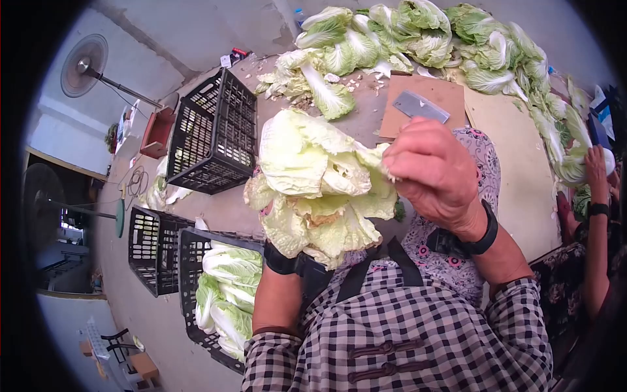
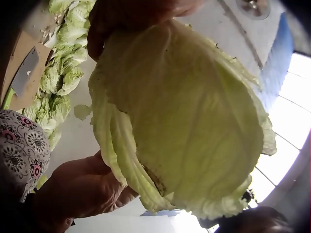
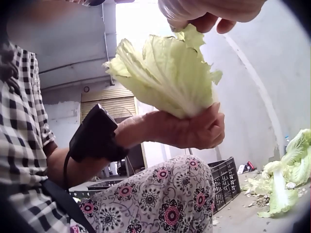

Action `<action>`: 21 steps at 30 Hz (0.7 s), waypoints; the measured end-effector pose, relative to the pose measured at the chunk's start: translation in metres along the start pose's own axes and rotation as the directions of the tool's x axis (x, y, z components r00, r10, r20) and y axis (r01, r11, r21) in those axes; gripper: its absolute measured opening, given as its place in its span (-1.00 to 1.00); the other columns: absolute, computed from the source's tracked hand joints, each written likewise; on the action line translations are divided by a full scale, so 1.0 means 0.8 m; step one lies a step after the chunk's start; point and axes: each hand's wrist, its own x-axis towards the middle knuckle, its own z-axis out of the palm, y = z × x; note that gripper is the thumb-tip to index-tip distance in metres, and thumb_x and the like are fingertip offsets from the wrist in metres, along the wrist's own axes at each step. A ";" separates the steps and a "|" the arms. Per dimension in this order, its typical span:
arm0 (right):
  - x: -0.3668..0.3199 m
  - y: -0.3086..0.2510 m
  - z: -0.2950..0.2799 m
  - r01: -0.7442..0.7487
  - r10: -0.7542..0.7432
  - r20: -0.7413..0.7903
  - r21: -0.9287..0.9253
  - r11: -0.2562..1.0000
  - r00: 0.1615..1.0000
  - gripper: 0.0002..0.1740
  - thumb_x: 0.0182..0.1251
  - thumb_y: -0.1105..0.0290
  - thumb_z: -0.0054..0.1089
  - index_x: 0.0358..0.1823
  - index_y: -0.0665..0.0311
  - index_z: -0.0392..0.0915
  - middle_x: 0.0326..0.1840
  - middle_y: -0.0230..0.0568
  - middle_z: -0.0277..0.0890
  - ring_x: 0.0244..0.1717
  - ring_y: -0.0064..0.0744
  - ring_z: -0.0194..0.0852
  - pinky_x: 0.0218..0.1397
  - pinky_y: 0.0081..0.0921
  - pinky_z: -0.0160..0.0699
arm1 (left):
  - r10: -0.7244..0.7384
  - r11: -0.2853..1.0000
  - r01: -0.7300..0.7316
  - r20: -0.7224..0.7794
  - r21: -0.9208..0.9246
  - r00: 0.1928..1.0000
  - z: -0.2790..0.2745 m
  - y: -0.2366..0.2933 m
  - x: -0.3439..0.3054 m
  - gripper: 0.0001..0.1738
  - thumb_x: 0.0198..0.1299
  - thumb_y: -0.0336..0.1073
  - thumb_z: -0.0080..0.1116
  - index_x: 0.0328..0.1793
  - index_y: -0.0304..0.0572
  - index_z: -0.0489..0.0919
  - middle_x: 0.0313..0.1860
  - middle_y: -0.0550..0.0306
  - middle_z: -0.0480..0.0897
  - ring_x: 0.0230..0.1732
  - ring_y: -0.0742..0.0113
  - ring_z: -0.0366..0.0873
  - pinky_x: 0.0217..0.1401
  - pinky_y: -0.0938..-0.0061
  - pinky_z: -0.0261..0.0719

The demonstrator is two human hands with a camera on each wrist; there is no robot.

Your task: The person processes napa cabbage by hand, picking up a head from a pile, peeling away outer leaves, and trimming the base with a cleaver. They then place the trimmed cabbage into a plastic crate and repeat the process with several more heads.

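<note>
A pale green Chinese cabbage [image 1: 307, 166] with ragged, partly browned outer leaves is held up in front of the chest. My left hand [image 3: 194, 130] grips it around the white base, as the right wrist view shows; in the head view the leaves hide that hand. With bent fingers, my right hand [image 1: 434, 166] pinches the edge of an outer leaf at the cabbage's right side. A cleaver [image 1: 418, 106] lies on a brown board [image 1: 450, 95] beyond the right hand, and its green handle [image 2: 8, 98] shows in the left wrist view.
Chinese cabbages [image 1: 418, 32] are heaped along the wall, with loose leaves and scraps before them. A black crate [image 1: 215, 130] stands at the left; another crate [image 1: 186, 294] nearer me holds cabbages. At the right edge, another person's hand [image 1: 595, 171] touches a cabbage. A fan [image 1: 85, 65] stands far left.
</note>
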 end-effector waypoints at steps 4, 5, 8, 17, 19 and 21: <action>-0.008 -0.004 0.000 -0.303 0.318 -0.030 0.233 0.924 0.948 -0.82 0.09 0.42 0.28 -0.26 0.25 0.54 -0.29 -0.28 0.52 -0.28 -0.45 0.50 -0.21 -0.54 0.48 | -0.029 0.998 0.030 0.038 -0.048 0.999 -0.005 -0.003 0.000 -0.46 0.37 -0.23 -0.20 0.40 -0.20 0.00 0.30 -0.01 0.27 0.26 0.18 0.30 0.30 0.27 0.32; -0.010 -0.002 -0.002 -0.447 0.477 -0.038 0.293 0.845 0.878 -0.80 0.11 0.41 0.27 -0.23 0.27 0.52 -0.27 -0.29 0.52 -0.27 -0.48 0.50 -0.19 -0.55 0.48 | -0.030 0.998 0.033 0.046 -0.059 0.999 -0.006 -0.005 0.001 -0.46 0.37 -0.23 -0.20 0.40 -0.20 0.00 0.30 -0.01 0.27 0.26 0.19 0.30 0.30 0.27 0.32; -0.017 0.018 -0.006 -0.675 0.721 -0.031 0.326 0.662 0.693 -0.74 0.21 0.37 0.19 -0.14 0.34 0.45 -0.21 -0.31 0.52 -0.19 -0.57 0.47 -0.09 -0.58 0.47 | -0.038 0.995 0.044 0.074 -0.085 0.997 -0.009 -0.009 0.006 -0.46 0.37 -0.22 -0.21 0.40 -0.19 0.01 0.30 0.01 0.27 0.27 0.19 0.30 0.30 0.26 0.31; 0.000 -0.009 -0.014 -0.101 0.101 0.061 -0.014 0.995 0.993 -0.66 -0.11 0.42 0.39 -0.25 0.22 0.51 -0.19 -0.18 0.50 -0.15 -0.17 0.49 -0.10 -0.37 0.49 | 0.019 0.999 -0.021 -0.054 -0.025 0.998 0.043 0.000 0.053 -0.49 0.37 -0.11 -0.21 0.35 -0.21 0.14 0.26 0.01 0.32 0.24 0.18 0.34 0.28 0.25 0.35; -0.003 -0.006 0.003 -0.056 0.061 0.058 -0.089 0.994 0.996 -0.68 -0.15 0.40 0.39 -0.30 0.19 0.52 -0.11 -0.20 0.47 -0.11 -0.11 0.45 -0.10 -0.31 0.46 | 0.046 0.999 -0.040 -0.174 0.037 0.984 0.066 0.007 0.056 -0.48 0.36 -0.04 -0.21 0.29 -0.24 0.23 0.22 -0.03 0.37 0.22 0.15 0.36 0.26 0.24 0.38; -0.006 0.004 0.010 0.007 0.007 0.093 -0.146 0.989 0.996 -0.69 -0.15 0.41 0.39 -0.31 0.18 0.52 -0.06 -0.20 0.45 -0.08 -0.11 0.44 -0.07 -0.29 0.45 | -0.148 0.905 0.034 -0.239 -0.425 0.960 0.059 0.009 0.075 -0.48 0.35 -0.02 -0.20 0.27 -0.24 0.26 0.18 -0.05 0.41 0.22 0.13 0.36 0.25 0.22 0.39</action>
